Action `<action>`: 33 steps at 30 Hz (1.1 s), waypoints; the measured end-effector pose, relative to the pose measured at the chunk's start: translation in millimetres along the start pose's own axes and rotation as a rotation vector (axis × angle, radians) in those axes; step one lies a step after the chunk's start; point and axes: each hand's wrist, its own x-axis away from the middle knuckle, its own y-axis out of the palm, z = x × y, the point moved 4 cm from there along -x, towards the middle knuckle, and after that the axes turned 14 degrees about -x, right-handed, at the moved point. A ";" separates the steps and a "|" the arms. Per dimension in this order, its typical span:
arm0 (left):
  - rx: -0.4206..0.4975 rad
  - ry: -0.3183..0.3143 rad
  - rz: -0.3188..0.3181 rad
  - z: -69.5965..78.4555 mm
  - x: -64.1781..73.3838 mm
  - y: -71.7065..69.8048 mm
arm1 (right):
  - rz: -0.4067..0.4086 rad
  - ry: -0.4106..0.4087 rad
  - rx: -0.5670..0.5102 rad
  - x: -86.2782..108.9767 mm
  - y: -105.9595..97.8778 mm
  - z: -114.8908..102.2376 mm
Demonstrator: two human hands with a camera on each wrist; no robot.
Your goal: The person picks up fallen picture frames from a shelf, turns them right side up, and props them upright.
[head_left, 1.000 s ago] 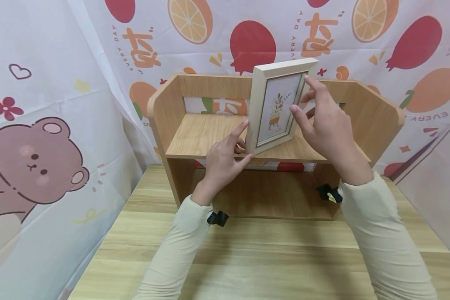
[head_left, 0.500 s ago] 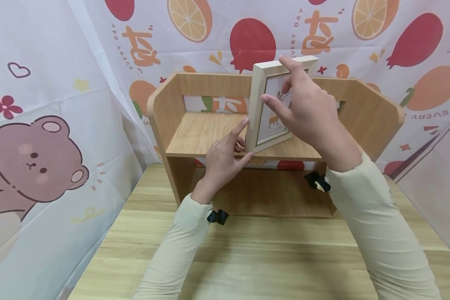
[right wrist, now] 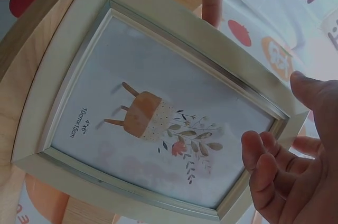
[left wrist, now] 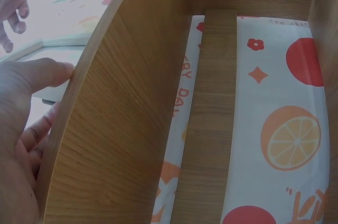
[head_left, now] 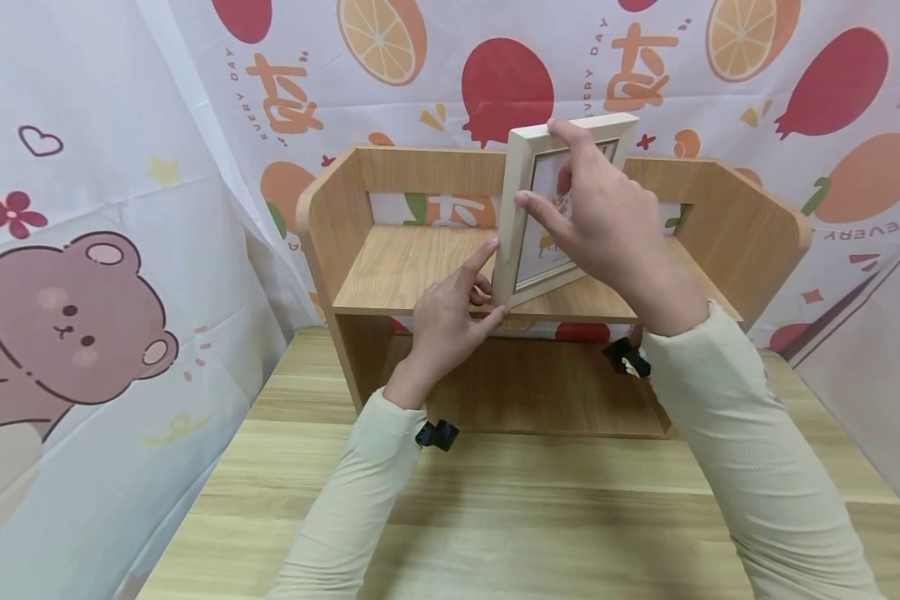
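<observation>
A picture frame point(head_left: 519, 208) with a pale border stands upright, turned at an angle, on the upper shelf of a wooden desktop rack. Its picture point(right wrist: 169, 123) shows a potted plant on legs. My left hand point(head_left: 446, 321) touches the frame's lower left side with its index fingertip. Its thumb lies along the shelf's front edge near the frame's bottom corner. My right hand point(head_left: 611, 217) holds the upper left corner, index finger on the top edge and thumb at the left side. Its other fingers point(right wrist: 264, 176) curl in front of the glass.
The wooden rack point(head_left: 412, 262) has side walls and a lower compartment point(head_left: 555, 387). It stands on a wood-grain table point(head_left: 540, 517). Behind it hangs a fruit-print cloth point(head_left: 420, 100), and a bear-print cloth point(head_left: 120, 333) hangs at the left.
My right hand has moved left from the frame's right side to its upper left corner. The left hand and the frame have stayed in place.
</observation>
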 end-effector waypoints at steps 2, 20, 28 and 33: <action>0.001 0.002 0.001 0.2 -0.1 0.1 | -0.001 0.007 -0.007 -1.3 0.1 -0.3; 0.032 0.016 0.017 -0.2 0.9 -1.3 | 0.079 0.034 -0.059 -9.9 10.4 -5.8; 0.026 0.025 0.025 0.3 0.9 -1.2 | 0.122 -0.012 -0.083 -8.9 11.3 -4.3; 0.018 0.024 0.024 0.2 0.8 -1.2 | 0.115 -0.005 -0.114 -8.7 11.6 -3.7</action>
